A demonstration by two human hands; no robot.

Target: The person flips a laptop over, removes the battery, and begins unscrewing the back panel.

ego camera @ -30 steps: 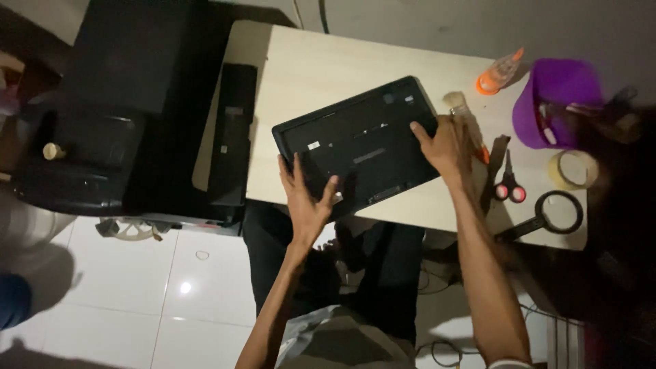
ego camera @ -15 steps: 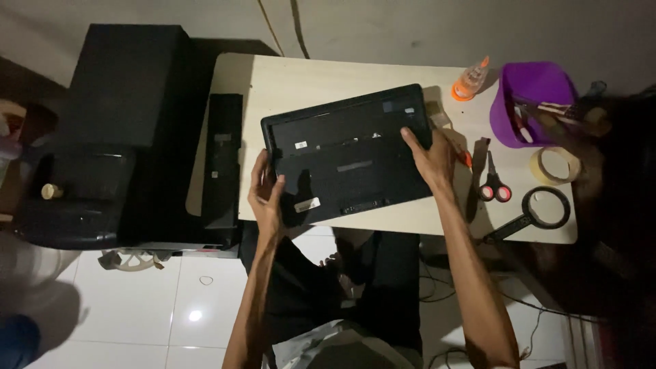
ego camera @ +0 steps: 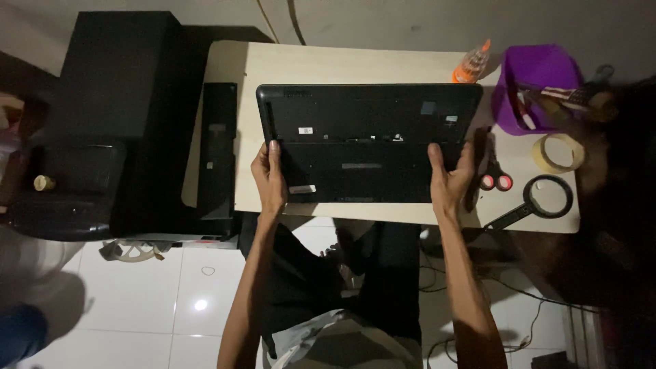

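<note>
A black laptop [ego camera: 369, 140] lies bottom side up on a light wooden table [ego camera: 328, 65], its edges square to the table. My left hand [ego camera: 270, 178] grips its near left corner, thumb on top. My right hand [ego camera: 449, 179] holds the near right corner the same way. Both forearms reach up from the bottom of the view.
A long black battery-like bar [ego camera: 217, 147] lies at the table's left edge. To the right are scissors with red handles [ego camera: 493, 174], a magnifying glass [ego camera: 543, 199], a tape roll [ego camera: 557, 152], a purple tub of tools [ego camera: 536, 85] and a glue bottle [ego camera: 471, 65]. A black cabinet [ego camera: 109, 75] stands left.
The laptop has been turned from a slanted position to straight on the table. Both hands have shifted to its near corners.
</note>
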